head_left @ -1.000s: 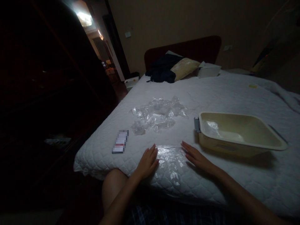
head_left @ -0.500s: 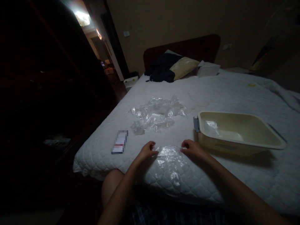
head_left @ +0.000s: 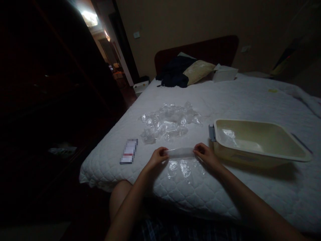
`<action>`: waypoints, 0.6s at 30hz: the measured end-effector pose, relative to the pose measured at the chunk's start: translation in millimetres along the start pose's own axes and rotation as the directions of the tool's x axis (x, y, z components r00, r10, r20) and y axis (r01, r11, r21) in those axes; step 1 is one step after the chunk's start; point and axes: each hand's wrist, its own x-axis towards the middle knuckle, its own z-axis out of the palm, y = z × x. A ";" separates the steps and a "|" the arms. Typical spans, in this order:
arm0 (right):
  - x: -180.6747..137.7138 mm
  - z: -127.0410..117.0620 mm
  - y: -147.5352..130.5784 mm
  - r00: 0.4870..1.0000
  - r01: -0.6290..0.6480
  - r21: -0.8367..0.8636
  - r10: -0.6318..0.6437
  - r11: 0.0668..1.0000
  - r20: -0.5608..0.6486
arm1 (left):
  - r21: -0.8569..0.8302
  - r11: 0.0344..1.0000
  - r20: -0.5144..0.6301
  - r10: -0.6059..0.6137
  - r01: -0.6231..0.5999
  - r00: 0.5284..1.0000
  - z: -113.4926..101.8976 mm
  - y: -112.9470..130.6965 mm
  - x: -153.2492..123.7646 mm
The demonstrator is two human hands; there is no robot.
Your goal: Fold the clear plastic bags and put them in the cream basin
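Between my two hands a clear plastic bag (head_left: 184,165) is stretched out near the front edge of the bed. My left hand (head_left: 159,156) pinches its upper left corner, and my right hand (head_left: 202,153) pinches the upper right corner. The bag's top edge shows as a pale band, while its lower part hangs over the quilted bedspread. Just beyond my hands lies a loose pile of crumpled clear plastic bags (head_left: 170,122).
A cream plastic bin (head_left: 250,159) with grey latches stands to the right on the white bedspread (head_left: 105,167). On the left lies a phone-like flat object (head_left: 128,151), its face blurred out. Dark clothes (head_left: 174,72), a pillow (head_left: 199,71) and a white box (head_left: 225,73) sit by the headboard.
Both hands have risen slightly, pulling the bag's top edge up and taut into a pale band. The pile of bags and the bin have stayed put.
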 end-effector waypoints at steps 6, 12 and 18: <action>-10.1 -7.0 -0.2 0.994 0.108 -0.118 -0.104 0.987 0.045 | 0.313 0.934 -0.052 0.198 -0.172 0.979 7.4 -5.3 -14.7; -31.6 -20.7 -1.5 0.922 0.386 -0.309 -0.353 0.869 0.158 | 0.635 0.603 0.184 0.490 -0.483 0.852 1.4 -18.1 -29.4; -50.9 -27.7 -0.7 0.786 0.616 -0.423 -0.492 0.664 0.374 | 0.704 0.239 0.432 0.604 -0.669 0.670 -5.7 -34.1 -38.9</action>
